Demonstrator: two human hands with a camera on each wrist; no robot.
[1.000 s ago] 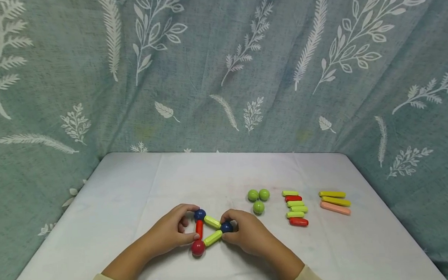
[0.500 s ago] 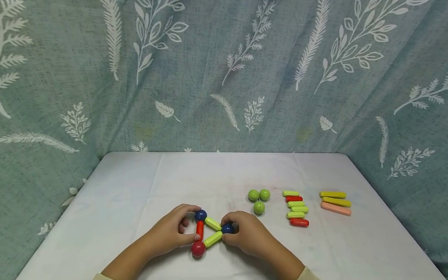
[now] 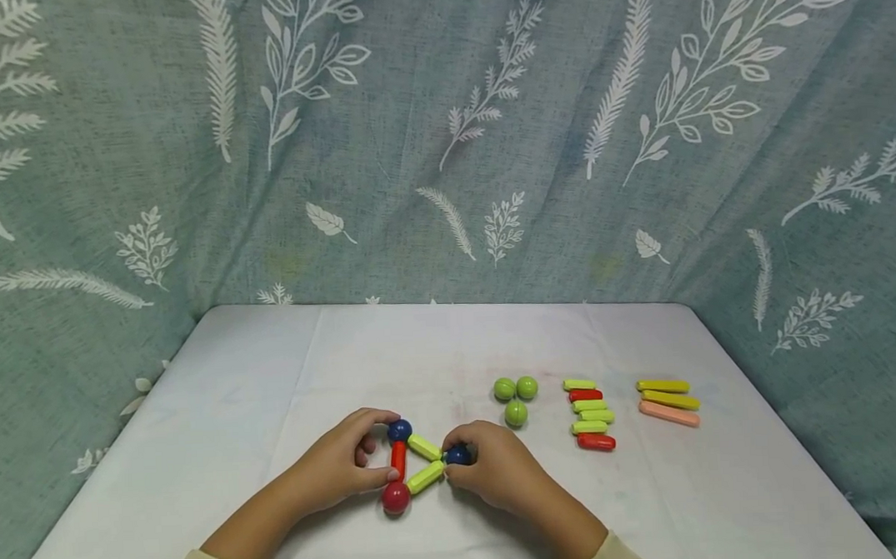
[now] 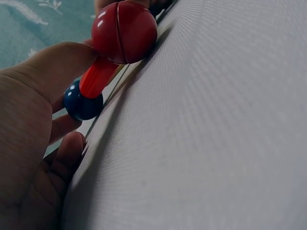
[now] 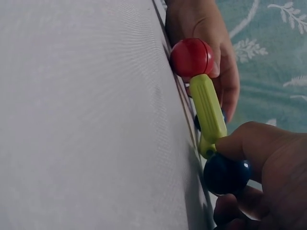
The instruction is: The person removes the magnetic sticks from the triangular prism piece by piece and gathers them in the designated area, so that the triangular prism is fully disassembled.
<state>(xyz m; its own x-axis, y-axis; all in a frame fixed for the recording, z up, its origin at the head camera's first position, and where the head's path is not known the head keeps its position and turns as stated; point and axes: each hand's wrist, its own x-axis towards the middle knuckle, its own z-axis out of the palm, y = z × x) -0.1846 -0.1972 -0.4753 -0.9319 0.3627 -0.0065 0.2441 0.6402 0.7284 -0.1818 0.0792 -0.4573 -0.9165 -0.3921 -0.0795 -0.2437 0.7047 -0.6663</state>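
Magnetic rods and balls form a triangle on the white table. A red rod (image 3: 399,459) joins a blue ball (image 3: 399,431) to a red ball (image 3: 396,498). Two yellow-green rods (image 3: 425,477) converge on a second blue ball (image 5: 226,174) at the right corner. My left hand (image 3: 346,457) spans the red side, index finger at the far blue ball and thumb beside the red ball. With thumb and index finger, my right hand (image 3: 495,465) pinches the right blue ball; its thumb overlaps the near rod's end in the right wrist view. One rod end shows dark beside that ball.
Several green balls (image 3: 516,413) sit right of the triangle. Beyond them lies a column of short yellow-green and red rods (image 3: 596,442). Farther right are longer yellow rods (image 3: 669,400) and an orange one (image 3: 669,413). A patterned cloth (image 3: 386,232) hangs behind the table.
The right blue ball has shifted slightly to the right, opening a narrow gap at the rod ends. My left hand keeps its place.
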